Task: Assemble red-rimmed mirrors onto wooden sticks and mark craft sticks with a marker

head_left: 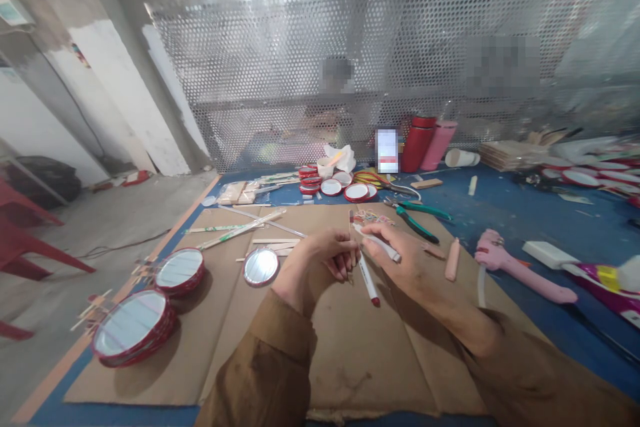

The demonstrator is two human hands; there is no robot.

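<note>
The left hand (332, 249) is curled, so I can't tell if it holds anything. The right hand (404, 247) grips a white stick (387, 249). A red-ended white pen (368, 279) lies between them.

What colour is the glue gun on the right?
The glue gun is pink; it shows best in the head view, the only one here.

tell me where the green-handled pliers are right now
In the head view, the green-handled pliers lie right of centre, just beyond the right hand near the far edge of the cardboard, left of the pink glue gun.
</note>
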